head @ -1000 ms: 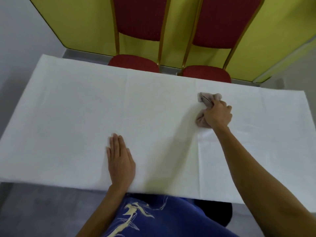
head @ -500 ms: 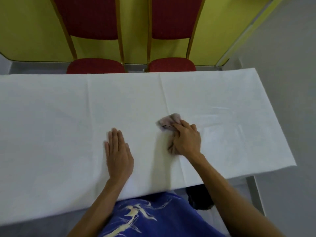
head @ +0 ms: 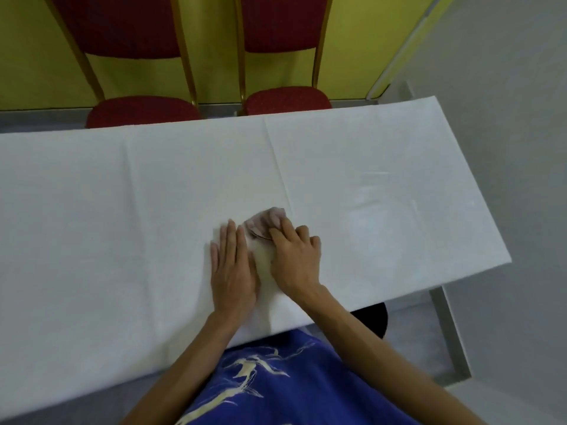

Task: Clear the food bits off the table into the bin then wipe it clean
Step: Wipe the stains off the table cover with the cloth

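Observation:
A long table under a white cloth fills the view. My right hand presses a crumpled pinkish-grey rag onto the cloth near the middle, fingers closed over the rag's near part. My left hand lies flat on the cloth just left of it, fingers together, almost touching the right hand. No food bits show on the cloth. A damp, shinier patch lies to the right of the rag.
Two red chairs with gold frames, one on the left and one on the right, stand behind the table against a yellow wall. The table's right end is close. A dark round object sits under the near edge.
My right hand has dragged the rag leftward and toward me, ending beside my left hand. The left hand has stayed flat on the cloth. The view has swung to the right.

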